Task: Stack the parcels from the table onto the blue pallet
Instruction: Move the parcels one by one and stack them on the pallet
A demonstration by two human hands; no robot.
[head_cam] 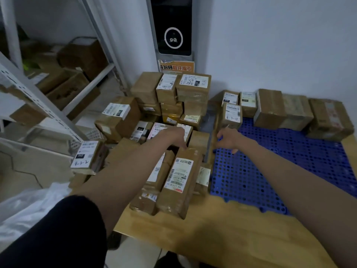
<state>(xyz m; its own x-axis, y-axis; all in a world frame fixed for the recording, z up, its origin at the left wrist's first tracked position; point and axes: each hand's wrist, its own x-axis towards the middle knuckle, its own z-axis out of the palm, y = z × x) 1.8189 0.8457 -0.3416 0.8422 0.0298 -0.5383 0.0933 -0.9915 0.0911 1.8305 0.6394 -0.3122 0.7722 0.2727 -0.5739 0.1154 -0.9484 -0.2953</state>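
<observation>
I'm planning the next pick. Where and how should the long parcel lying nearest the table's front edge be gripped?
Grip the long parcel across its narrow width near the middle, coming from above. It lies flat with its label up; its right long side looks free, but the left one sits tight against a neighbouring parcel. So probably tip it with the left hand, already at its far end.
</observation>
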